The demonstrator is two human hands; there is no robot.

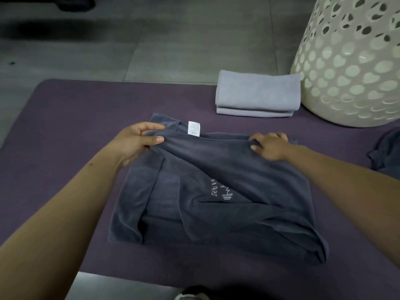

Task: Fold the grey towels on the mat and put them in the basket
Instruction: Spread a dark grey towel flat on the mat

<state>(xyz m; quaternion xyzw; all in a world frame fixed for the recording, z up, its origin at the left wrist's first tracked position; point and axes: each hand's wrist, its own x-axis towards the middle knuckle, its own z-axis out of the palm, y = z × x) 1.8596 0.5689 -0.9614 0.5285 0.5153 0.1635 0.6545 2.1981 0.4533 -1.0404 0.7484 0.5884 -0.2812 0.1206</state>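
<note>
A dark grey towel (227,204) with pale embroidery and a white label lies partly folded in the middle of the purple mat (65,131). My left hand (138,141) pinches its far left edge between thumb and fingers. My right hand (270,146) grips the far right edge, fingers curled into the cloth. The top layer is drawn taut between both hands. A light grey towel (257,94) lies neatly folded at the far side of the mat. The cream basket (355,61) with heart-shaped holes stands at the far right, next to it.
Another dark grey cloth (387,152) lies crumpled at the mat's right edge. Grey floor tiles (173,46) stretch beyond the mat. A shoe tip (190,294) shows at the bottom edge.
</note>
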